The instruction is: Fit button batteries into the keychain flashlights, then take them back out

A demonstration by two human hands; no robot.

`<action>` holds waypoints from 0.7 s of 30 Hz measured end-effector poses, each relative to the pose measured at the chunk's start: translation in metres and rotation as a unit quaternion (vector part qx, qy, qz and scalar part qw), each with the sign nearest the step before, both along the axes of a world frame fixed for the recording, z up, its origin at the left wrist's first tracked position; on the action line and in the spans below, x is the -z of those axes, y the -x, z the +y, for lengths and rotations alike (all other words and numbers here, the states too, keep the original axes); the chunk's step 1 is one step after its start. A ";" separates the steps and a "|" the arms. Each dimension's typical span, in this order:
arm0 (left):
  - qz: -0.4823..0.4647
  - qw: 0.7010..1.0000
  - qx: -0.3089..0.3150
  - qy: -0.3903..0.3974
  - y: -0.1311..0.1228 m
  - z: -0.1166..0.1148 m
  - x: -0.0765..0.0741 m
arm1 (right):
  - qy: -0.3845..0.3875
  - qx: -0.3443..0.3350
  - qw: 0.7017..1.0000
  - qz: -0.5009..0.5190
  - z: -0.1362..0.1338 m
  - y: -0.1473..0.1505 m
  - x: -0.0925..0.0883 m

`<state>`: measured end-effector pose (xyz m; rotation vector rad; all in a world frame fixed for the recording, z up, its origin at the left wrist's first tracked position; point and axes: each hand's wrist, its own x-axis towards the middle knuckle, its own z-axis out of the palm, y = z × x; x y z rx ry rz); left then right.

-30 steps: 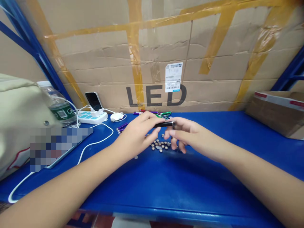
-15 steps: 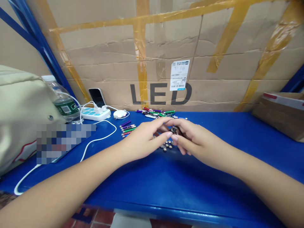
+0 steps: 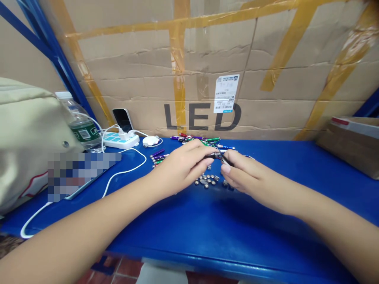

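My left hand (image 3: 186, 163) is closed, thumb and fingers pinching a slim black pen-shaped piece (image 3: 209, 157). My right hand (image 3: 245, 173) grips another slim black piece (image 3: 226, 160). Their ends meet at a small shiny metal part between my fingertips; whether they are joined I cannot tell. Below on the blue table (image 3: 189, 221) lie several small round silver button cells (image 3: 206, 181), a few close under my right fingers. Behind my hands is a pile of coloured metal pen-shaped tubes (image 3: 197, 138). More tubes (image 3: 157, 154) lie in a row left of my left hand, which partly covers them.
A large taped cardboard box (image 3: 133, 71) stands along the back. On the left are a beige bag (image 3: 26, 138), a plastic bottle (image 3: 84, 134), a power strip (image 3: 122, 140) with white cables and a phone (image 3: 122, 118). A smaller carton (image 3: 352, 142) stands at right.
My hands, cupped together before, have drawn slightly apart at the fingertips. The black pieces and more of the silver cells now show. The view has shifted slightly.
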<state>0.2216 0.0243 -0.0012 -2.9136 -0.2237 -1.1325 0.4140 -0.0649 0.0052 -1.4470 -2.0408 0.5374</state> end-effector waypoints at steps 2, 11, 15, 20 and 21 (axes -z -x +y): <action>-0.007 1.000 0.000 -0.012 0.000 0.002 0.000 | -0.007 -0.001 1.000 0.018 0.001 0.000 0.001; -0.006 1.000 0.007 -0.015 -0.001 -0.006 0.001 | -0.055 0.049 0.991 -0.110 0.008 -0.005 0.007; -0.002 1.000 0.017 -0.014 -0.001 -0.009 0.000 | -0.047 0.057 0.986 -0.148 0.008 -0.004 0.008; -0.006 1.000 0.016 -0.021 -0.003 -0.009 0.002 | -0.076 0.074 0.982 -0.154 0.010 -0.002 0.007; -0.007 1.000 0.011 -0.023 -0.003 -0.009 0.003 | -0.092 0.075 0.983 -0.141 0.010 -0.001 0.007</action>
